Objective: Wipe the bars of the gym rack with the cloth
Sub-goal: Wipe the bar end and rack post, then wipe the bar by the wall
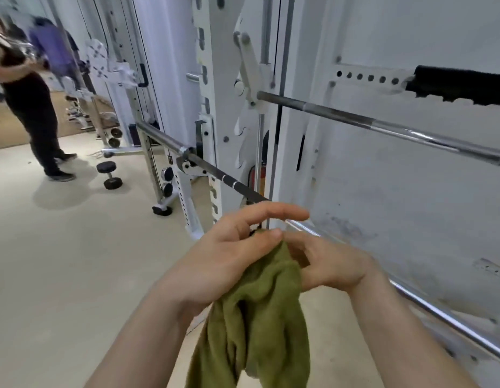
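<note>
1. In front of the lower bar [243, 187] of the white gym rack [223, 88], the person holds a green cloth [260, 317] bunched between both hands. Its loose end hangs down toward the floor [75, 247].
2. The cloth sits just short of the bar, at the bar's height. It is probably gathered this way to make a thick pad that can wrap round the metal.
3. The left hand [229, 253] pinches the top of the cloth under its thumb. Its other fingers [285, 212] stretch out nearly straight over the bar; whether they touch it cannot be told.
4. The right hand [330, 264] is close beside the left, with its fingers curled into the cloth from the other side. The two hands nearly meet at the top of the bundle.
5. No wiping contact shows yet: the cloth appears to be clear of the bar, so this looks like readying the grip.
6. An upper bar [383, 126] crosses the rack higher up, well apart from the hands.
7. A dumbbell [110, 175] lies on the floor to the left, near another person [27, 107] standing there.
</note>
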A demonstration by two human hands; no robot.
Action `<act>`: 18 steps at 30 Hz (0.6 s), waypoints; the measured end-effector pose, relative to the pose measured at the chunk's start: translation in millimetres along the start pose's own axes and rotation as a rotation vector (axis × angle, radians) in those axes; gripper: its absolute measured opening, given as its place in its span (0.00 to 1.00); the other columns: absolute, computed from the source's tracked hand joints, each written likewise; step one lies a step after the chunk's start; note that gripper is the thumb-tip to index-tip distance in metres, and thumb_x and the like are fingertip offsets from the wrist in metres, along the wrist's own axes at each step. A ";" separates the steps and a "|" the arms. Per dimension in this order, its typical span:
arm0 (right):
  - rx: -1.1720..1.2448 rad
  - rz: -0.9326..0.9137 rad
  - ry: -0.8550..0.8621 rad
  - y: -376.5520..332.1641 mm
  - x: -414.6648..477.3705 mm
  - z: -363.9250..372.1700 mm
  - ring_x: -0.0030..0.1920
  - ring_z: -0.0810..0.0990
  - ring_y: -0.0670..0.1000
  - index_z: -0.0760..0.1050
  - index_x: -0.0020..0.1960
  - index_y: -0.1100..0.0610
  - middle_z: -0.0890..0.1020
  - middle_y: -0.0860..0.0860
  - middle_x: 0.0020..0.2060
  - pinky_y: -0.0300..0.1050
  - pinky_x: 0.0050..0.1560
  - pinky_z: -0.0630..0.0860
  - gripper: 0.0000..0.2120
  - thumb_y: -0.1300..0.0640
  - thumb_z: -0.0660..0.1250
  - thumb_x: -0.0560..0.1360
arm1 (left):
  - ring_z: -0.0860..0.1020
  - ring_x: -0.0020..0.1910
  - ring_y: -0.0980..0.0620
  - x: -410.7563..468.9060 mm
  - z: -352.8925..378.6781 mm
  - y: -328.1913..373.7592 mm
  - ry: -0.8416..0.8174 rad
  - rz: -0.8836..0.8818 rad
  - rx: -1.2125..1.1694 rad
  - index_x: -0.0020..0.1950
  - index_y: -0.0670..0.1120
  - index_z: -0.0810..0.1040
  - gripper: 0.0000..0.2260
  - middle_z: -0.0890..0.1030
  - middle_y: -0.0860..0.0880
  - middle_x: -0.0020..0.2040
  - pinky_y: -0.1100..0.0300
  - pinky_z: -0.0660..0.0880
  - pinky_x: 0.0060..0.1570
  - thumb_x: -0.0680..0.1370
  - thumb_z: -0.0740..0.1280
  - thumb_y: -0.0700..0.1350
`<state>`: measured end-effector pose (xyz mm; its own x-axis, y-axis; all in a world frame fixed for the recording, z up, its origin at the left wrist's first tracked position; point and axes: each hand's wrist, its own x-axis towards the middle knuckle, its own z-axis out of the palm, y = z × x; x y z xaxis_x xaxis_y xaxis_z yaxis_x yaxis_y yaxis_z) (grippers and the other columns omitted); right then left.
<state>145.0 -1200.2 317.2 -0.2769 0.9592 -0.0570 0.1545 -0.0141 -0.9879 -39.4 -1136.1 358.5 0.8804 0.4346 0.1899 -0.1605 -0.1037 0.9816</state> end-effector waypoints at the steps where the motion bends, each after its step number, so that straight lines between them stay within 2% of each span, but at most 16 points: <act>1: 0.021 0.001 0.009 4.9 17.8 -2.7 0.55 0.81 0.46 0.79 0.57 0.46 0.83 0.46 0.52 0.41 0.54 0.76 0.20 0.65 0.71 0.70 | 0.82 0.42 0.41 9.1 -15.2 -5.3 0.002 -0.031 0.016 0.58 0.52 0.80 0.12 0.82 0.35 0.43 0.52 0.80 0.43 0.79 0.62 0.42; 3: 0.038 -0.005 0.065 12.9 53.6 -14.3 0.50 0.82 0.49 0.82 0.53 0.53 0.84 0.50 0.47 0.43 0.52 0.77 0.13 0.66 0.69 0.72 | 0.82 0.41 0.42 28.1 -53.5 -13.9 0.029 -0.096 0.043 0.58 0.52 0.80 0.10 0.83 0.36 0.41 0.52 0.79 0.42 0.79 0.65 0.43; 5: 0.083 -0.016 0.136 15.4 88.4 -28.3 0.48 0.82 0.52 0.82 0.52 0.57 0.84 0.54 0.46 0.45 0.51 0.77 0.09 0.62 0.70 0.72 | 0.81 0.42 0.37 44.1 -98.0 -22.7 0.046 -0.162 0.070 0.59 0.53 0.79 0.12 0.80 0.30 0.43 0.48 0.79 0.45 0.77 0.68 0.45; 6: 0.127 -0.025 0.170 14.5 105.5 -35.9 0.47 0.82 0.53 0.83 0.51 0.58 0.84 0.55 0.45 0.45 0.51 0.77 0.09 0.60 0.71 0.71 | 0.80 0.42 0.36 50.7 -120.8 -27.7 0.050 -0.193 0.084 0.60 0.54 0.79 0.14 0.79 0.29 0.44 0.47 0.78 0.46 0.75 0.70 0.46; 8: 0.197 -0.053 0.216 8.9 136.8 -47.8 0.47 0.82 0.56 0.83 0.51 0.60 0.84 0.59 0.47 0.47 0.52 0.78 0.11 0.59 0.71 0.70 | 0.80 0.41 0.42 60.4 -161.2 -38.5 0.059 -0.259 0.117 0.60 0.55 0.78 0.19 0.80 0.36 0.43 0.54 0.79 0.44 0.71 0.73 0.46; 10: 0.229 -0.095 0.248 -0.2 168.4 -56.1 0.48 0.82 0.58 0.83 0.52 0.61 0.83 0.62 0.48 0.50 0.54 0.79 0.11 0.61 0.68 0.72 | 0.82 0.45 0.45 68.7 -194.4 -47.7 0.087 -0.273 0.175 0.56 0.51 0.81 0.16 0.83 0.42 0.45 0.57 0.78 0.45 0.70 0.76 0.45; 11: 0.264 -0.120 0.264 -4.6 186.5 -59.8 0.48 0.82 0.57 0.83 0.51 0.62 0.84 0.62 0.47 0.50 0.52 0.80 0.11 0.62 0.67 0.72 | 0.83 0.45 0.47 74.4 -210.4 -53.4 0.141 -0.258 0.222 0.51 0.50 0.82 0.11 0.84 0.45 0.45 0.56 0.77 0.45 0.70 0.76 0.45; 13: 0.386 -0.161 0.298 -12.7 220.9 -63.3 0.46 0.82 0.56 0.82 0.52 0.64 0.84 0.61 0.46 0.47 0.49 0.80 0.12 0.61 0.66 0.72 | 0.81 0.43 0.50 87.7 -240.5 -68.1 0.356 -0.213 0.406 0.43 0.52 0.83 0.02 0.83 0.50 0.41 0.55 0.75 0.44 0.71 0.74 0.48; 16: 0.565 -0.175 0.388 -18.2 276.7 -69.0 0.44 0.83 0.56 0.82 0.51 0.64 0.83 0.61 0.45 0.47 0.47 0.80 0.13 0.58 0.69 0.70 | 0.73 0.40 0.52 110.7 -290.2 -87.4 0.666 -0.170 0.823 0.37 0.58 0.78 0.05 0.76 0.54 0.38 0.58 0.67 0.37 0.72 0.71 0.54; 18: 0.630 -0.197 0.441 -21.9 314.9 -69.1 0.41 0.84 0.54 0.84 0.48 0.61 0.84 0.58 0.42 0.45 0.43 0.81 0.11 0.57 0.69 0.70 | 0.72 0.38 0.53 125.0 -320.9 -90.2 0.740 -0.166 0.912 0.40 0.59 0.75 0.05 0.73 0.54 0.35 0.57 0.64 0.34 0.73 0.68 0.57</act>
<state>120.0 -878.3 330.9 0.1781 0.9822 0.0597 -0.4603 0.1367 -0.8772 -58.1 -785.4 300.7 0.3403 0.8834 0.3222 0.5725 -0.4665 0.6743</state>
